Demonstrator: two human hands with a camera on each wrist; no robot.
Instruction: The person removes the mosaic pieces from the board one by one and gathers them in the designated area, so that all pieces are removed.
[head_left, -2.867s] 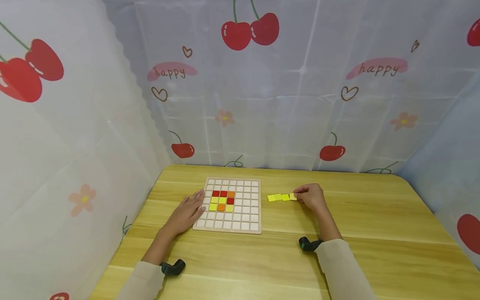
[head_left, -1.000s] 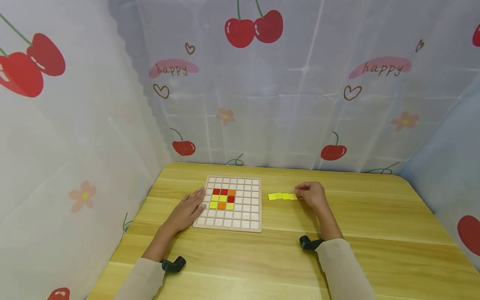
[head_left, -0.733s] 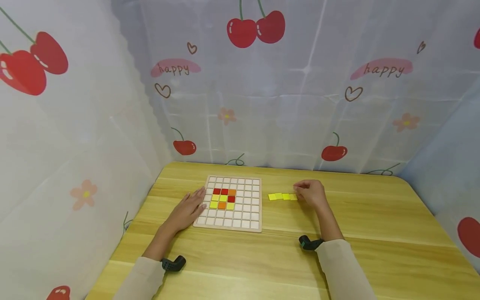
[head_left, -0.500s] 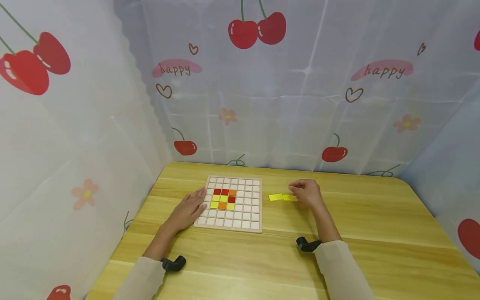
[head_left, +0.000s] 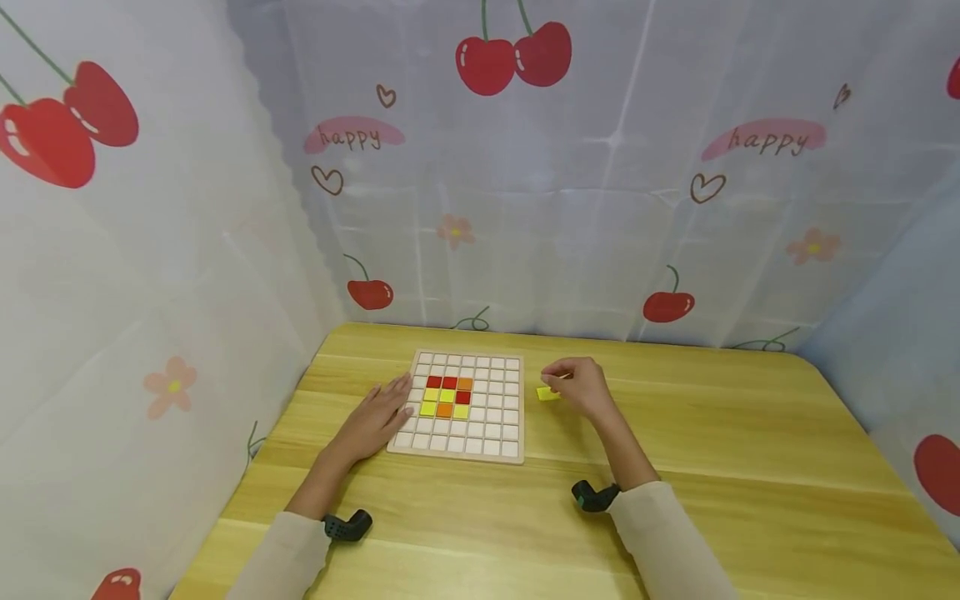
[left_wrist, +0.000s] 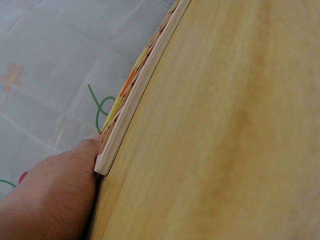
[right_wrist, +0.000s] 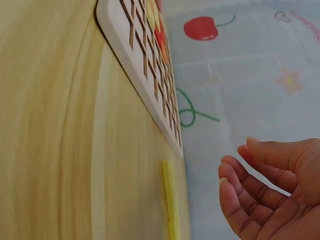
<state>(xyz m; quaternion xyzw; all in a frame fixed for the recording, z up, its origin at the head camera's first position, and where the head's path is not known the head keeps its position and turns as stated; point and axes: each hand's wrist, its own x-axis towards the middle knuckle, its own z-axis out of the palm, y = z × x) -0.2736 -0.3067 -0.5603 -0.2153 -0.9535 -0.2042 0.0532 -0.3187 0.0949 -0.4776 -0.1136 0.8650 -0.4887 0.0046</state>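
Here, beige sleeves (head_left: pixel 667 542) are extended across the worktop (head_left: pixel 465 533), a black camera (head_left: pixel 348 527) worn at each wrist. The left edge of the board (head_left: pixel 491 417) is touched by the left hand (head_left: pixel 375 423), its fingers laid straight; in the cells, red, orange and yellow squares (head_left: pixel 447 397) are set. Just right of the board, yellow tiles (head_left: pixel 547 393) are partly hidden by the right hand (head_left: pixel 581 388), whose fingers are loosely bent, with nothing seen gripped. Beyond, a cherry-print cloth (head_left: pixel 570 183) is hung.

You seem to have a narrow gap between board (head_left: pixel 492 423) and right hand (head_left: pixel 577 386); left hand (head_left: pixel 375 422) blocks the board's left edge.
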